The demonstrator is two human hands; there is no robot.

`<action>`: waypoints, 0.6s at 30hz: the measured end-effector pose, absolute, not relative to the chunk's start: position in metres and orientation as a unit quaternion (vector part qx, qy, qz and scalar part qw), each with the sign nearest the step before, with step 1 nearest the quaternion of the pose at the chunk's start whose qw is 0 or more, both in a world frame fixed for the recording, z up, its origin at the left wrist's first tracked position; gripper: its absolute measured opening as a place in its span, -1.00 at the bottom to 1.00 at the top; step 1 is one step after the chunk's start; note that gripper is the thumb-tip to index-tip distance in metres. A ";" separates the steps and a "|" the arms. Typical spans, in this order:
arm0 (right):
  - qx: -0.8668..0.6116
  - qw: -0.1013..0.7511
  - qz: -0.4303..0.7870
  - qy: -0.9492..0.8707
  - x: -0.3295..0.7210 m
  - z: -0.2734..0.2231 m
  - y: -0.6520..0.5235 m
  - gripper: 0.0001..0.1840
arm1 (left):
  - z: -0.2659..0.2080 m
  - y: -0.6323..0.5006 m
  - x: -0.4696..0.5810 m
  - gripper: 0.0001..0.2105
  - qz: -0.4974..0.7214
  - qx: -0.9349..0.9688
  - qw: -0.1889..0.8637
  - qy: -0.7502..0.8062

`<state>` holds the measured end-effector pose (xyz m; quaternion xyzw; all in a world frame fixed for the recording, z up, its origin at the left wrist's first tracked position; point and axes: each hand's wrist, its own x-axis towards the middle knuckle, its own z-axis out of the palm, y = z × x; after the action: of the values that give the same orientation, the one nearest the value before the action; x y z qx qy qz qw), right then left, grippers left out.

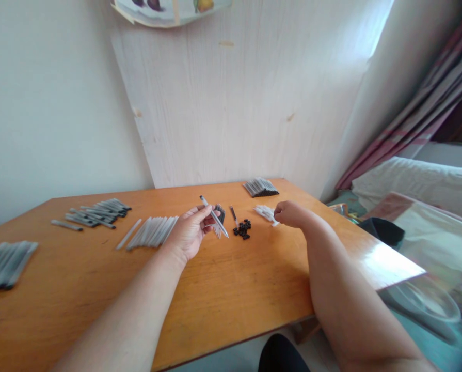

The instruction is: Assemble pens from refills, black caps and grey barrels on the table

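Note:
My left hand [192, 230] is closed around a pen [214, 217] with a translucent barrel and a dark upper end. It is held tilted above the table, its pale tip pointing down to the right. My right hand [290, 213] has its fingers curled together at a small pile of white plastic pieces [265, 212]; whatever they pinch is hidden. Between the hands lie a heap of small black pieces [243, 229] and a thin dark-ended refill [234, 214]. Behind my left fingers, a bunch of dark-ended refills [220, 212] is partly covered.
White pen barrels [151, 232] lie in a row left of my left hand, with a single barrel [129, 234] beside them. Dark-ended pens [95, 213] form a loose pile farther left. More pens lie in a left-edge stack [8, 263] and a back-right stack [260, 187] on the wooden table [231, 289].

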<state>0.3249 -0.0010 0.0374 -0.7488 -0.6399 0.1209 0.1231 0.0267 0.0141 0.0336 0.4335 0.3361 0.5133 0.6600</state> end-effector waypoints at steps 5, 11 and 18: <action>-0.745 0.049 0.170 -0.643 0.325 0.033 0.000 -0.75 | 0.029 0.019 0.025 -0.78 0.511 0.439 0.657 0.339; -0.713 0.035 0.212 -0.667 0.320 0.033 0.000 -0.81 | 0.027 0.019 0.025 -0.76 0.507 0.450 0.652 0.339; -0.705 0.004 0.187 -0.684 0.310 0.034 -0.003 -0.82 | 0.028 0.018 0.026 -0.77 0.502 0.455 0.651 0.342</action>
<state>0.3095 -0.0028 0.0345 -0.7047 -0.6844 0.1869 0.0041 0.0260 0.0179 0.0281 0.4554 0.3419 0.5015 0.6513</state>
